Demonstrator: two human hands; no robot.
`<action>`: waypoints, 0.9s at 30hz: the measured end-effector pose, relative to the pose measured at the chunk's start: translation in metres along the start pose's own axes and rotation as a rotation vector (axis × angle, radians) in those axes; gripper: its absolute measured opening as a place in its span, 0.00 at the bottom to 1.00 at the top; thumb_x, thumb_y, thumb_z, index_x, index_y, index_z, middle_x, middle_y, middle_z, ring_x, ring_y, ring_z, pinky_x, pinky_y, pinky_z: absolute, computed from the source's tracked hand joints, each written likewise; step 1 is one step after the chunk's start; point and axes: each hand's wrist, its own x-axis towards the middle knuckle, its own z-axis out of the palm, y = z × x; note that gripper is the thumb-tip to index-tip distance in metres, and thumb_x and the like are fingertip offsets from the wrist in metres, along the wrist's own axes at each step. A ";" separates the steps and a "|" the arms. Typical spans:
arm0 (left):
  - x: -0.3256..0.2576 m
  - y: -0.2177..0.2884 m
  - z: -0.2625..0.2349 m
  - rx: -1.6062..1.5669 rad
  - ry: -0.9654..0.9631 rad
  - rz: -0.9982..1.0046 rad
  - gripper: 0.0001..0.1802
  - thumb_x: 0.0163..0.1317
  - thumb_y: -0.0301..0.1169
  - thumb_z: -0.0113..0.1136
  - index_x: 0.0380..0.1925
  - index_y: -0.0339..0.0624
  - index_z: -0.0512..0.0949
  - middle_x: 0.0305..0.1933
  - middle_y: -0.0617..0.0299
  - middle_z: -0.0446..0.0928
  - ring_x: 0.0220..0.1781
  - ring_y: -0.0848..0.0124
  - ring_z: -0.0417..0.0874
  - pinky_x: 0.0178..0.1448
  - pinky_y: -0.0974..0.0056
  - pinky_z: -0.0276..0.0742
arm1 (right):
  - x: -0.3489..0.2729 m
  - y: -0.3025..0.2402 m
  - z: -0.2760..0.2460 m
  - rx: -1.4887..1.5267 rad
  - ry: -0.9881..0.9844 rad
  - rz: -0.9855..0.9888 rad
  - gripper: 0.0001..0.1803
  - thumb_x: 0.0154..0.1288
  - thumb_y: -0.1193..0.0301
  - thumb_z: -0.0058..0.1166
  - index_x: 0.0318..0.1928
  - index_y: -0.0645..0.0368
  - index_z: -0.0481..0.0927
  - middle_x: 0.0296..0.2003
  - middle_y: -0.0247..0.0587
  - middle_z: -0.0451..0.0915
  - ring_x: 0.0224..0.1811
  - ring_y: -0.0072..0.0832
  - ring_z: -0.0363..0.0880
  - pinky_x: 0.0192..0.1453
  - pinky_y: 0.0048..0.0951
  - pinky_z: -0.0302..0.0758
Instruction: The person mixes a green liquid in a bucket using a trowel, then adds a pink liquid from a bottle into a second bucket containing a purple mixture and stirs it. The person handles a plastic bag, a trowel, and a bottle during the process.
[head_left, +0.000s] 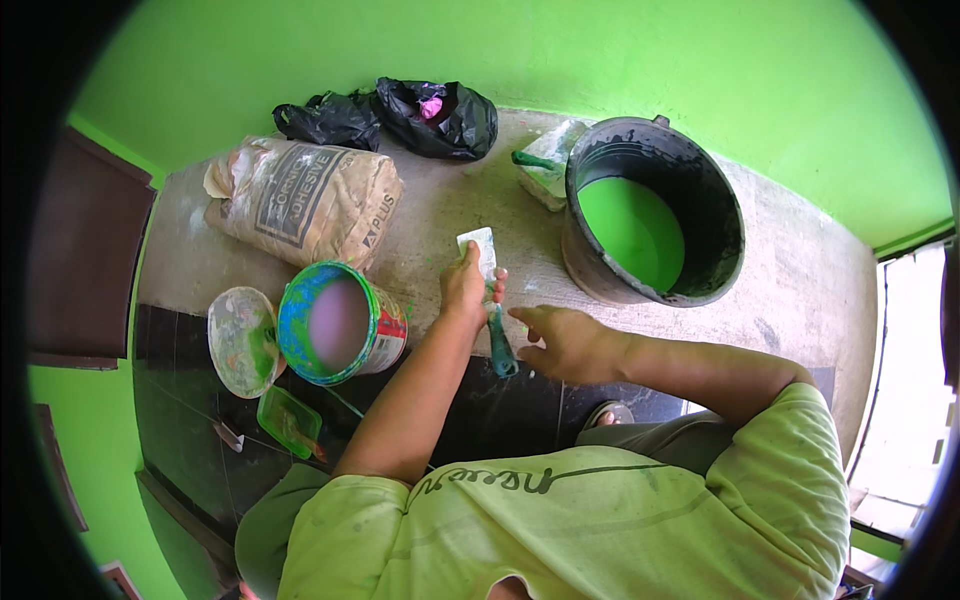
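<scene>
Putty knife [503, 342] is in the left hand [470, 287], which is closed round the tool's middle: the white-smeared blade [481, 246] sticks out on the far side of the grip and the green handle points near, toward the person. The right hand [570, 343] is just right of that handle, apart from it, forefinger stretched out and thumb spread from it, with nothing visible between them. Far right of the hands stands a large black bucket [728, 220] with green liquid [632, 232] low inside. To the left of the grip, a round paint pail [386, 345] holds pale pinkish liquid, a smeared round lid [238, 343] beside it; nearer still lies a green plastic tray [285, 420]. Beyond the pail, a bulky paper sack [300, 200] lies on its side, with black plastic bags [455, 125] farther off against the green wall [560, 50].
</scene>
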 end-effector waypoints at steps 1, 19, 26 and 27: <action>-0.002 0.003 0.001 0.012 0.012 -0.013 0.25 0.81 0.50 0.48 0.52 0.35 0.76 0.30 0.50 0.81 0.23 0.65 0.79 0.24 0.61 0.73 | -0.001 -0.002 -0.008 0.015 0.023 0.005 0.38 0.72 0.59 0.56 0.73 0.70 0.60 0.50 0.67 0.81 0.55 0.59 0.82 0.61 0.51 0.77; -0.052 0.083 0.123 0.365 -0.302 0.380 0.22 0.74 0.37 0.42 0.30 0.30 0.77 0.26 0.52 0.81 0.21 0.64 0.83 0.25 0.58 0.85 | -0.054 -0.005 -0.105 0.484 0.342 0.201 0.15 0.72 0.75 0.56 0.53 0.71 0.72 0.33 0.51 0.82 0.29 0.36 0.86 0.33 0.37 0.85; -0.033 0.054 0.144 0.371 -0.398 0.161 0.21 0.74 0.44 0.44 0.38 0.37 0.79 0.25 0.61 0.77 0.21 0.69 0.79 0.28 0.59 0.82 | -0.069 0.034 -0.113 -0.083 0.484 0.170 0.20 0.71 0.70 0.58 0.57 0.71 0.74 0.38 0.62 0.83 0.41 0.50 0.86 0.48 0.46 0.80; -0.034 0.051 0.145 0.361 -0.397 0.139 0.22 0.74 0.45 0.43 0.40 0.36 0.78 0.26 0.61 0.77 0.21 0.70 0.80 0.28 0.59 0.82 | -0.070 0.032 -0.122 -0.092 0.438 0.220 0.20 0.71 0.70 0.58 0.56 0.70 0.75 0.40 0.64 0.84 0.47 0.52 0.85 0.53 0.47 0.80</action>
